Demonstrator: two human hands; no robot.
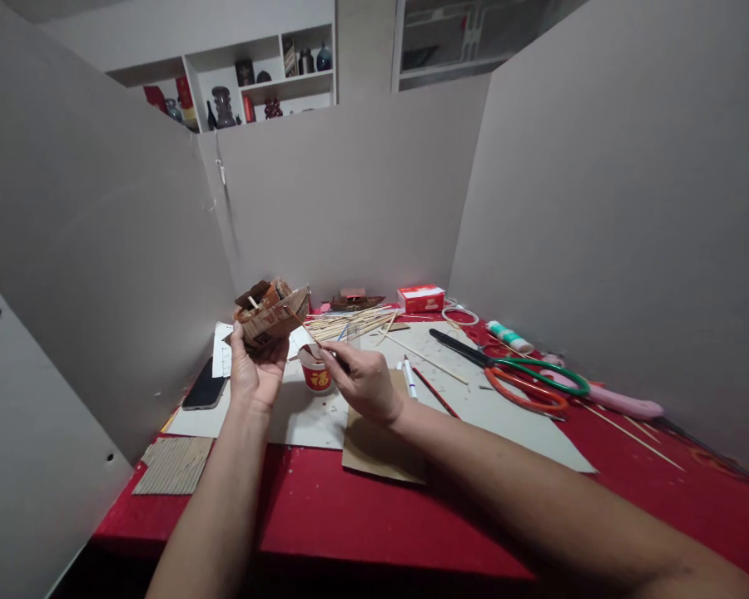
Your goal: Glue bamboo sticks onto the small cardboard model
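Observation:
A cardboard model boat (271,314) is held up at the left, with my left hand (255,366) closed round its underside. My right hand (365,381) pinches a thin paintbrush (303,323), whose tip meets or nearly meets the boat's side; its exact contact is too small to tell. Patches of reddish brown mark the boat's hull. Just below the brush stands a red paper cup (316,370) with a gold character and brown stains inside its rim. Under my right wrist lies a brown cardboard piece (384,449).
Thin wooden sticks (355,323) lie behind the cup, near a small brown model boat (354,299) and a red box (420,298). Scissors (505,366), a pink glue gun (624,401) and a white-green tube (509,337) lie right. A phone (205,386) and corrugated cardboard (173,466) lie left.

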